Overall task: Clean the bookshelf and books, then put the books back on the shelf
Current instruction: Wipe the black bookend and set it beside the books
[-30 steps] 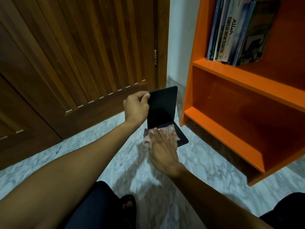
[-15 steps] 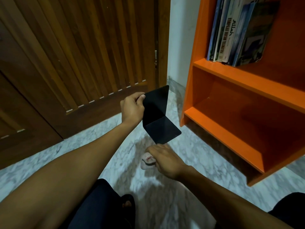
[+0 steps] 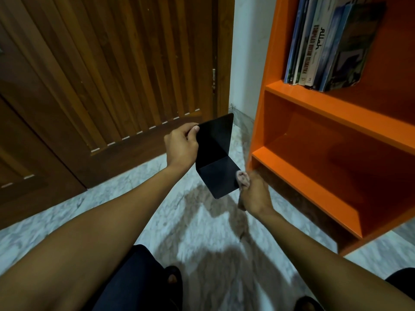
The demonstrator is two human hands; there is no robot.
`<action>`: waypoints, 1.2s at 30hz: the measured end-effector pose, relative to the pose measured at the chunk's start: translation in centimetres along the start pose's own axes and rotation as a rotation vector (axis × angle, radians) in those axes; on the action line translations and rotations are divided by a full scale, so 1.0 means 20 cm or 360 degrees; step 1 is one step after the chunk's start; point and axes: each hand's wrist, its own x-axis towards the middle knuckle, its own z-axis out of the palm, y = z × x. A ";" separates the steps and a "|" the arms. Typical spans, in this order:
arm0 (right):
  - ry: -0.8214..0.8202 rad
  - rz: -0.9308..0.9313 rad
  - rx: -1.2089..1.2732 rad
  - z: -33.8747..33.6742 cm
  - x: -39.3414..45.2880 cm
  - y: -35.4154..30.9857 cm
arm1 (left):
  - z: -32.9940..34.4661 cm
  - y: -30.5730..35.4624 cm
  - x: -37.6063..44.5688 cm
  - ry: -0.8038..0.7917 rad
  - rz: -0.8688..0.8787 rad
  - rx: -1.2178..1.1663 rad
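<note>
Tall glossy orange bookshelf [image 3: 314, 104] on the right, standing on pale marbled stone floor [image 3: 157, 221]. Upper compartment holding a leaning row of thin upright books [image 3: 318, 41], tilted rightward against one another, probably for want of support at the open end. Lower compartment [image 3: 325, 153] bare of books, its orange board showing, likely ready to take things back. Dark slatted wooden door [image 3: 101, 75] filling the left, well apart from the work.

Between door and shelf, held above the floor: black L-shaped metal bookend [image 3: 216, 158], upright plate toward the door, base plate sloping toward the camera. Left hand [image 3: 182, 147] pinching the upright plate's top corner, thumb on the inner face, fingers curled behind, apparently to steady it and expose the base for wiping. Right hand [image 3: 256, 194] clenched round a small crumpled pinkish cloth [image 3: 242, 178], the cloth touching the base plate's right edge, just beside the shelf's bottom corner.

Close shelf side likely to cramp the wiping stroke. Sandalled feet and dark trousers below, clear of both hands.
</note>
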 end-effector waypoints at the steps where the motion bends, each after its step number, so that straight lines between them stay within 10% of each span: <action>1: -0.0070 -0.0074 -0.0061 0.02 -0.03 -0.02 | 0.00 0.00 0.00 0.0006 -0.0013 0.0002; 13: -0.0806 -0.0122 -0.0017 -0.11 -0.20 0.00 | -0.07 -0.06 0.02 0.0016 -0.0046 0.0007; 20: -0.0376 0.0833 0.1086 -0.29 -0.09 0.11 | -0.12 -0.07 0.02 -0.0282 -0.0357 -0.0603; 36: 0.0097 0.0494 0.1031 -0.13 -0.15 -0.12 | 0.11 0.21 -0.09 -0.0492 -0.0650 -0.0873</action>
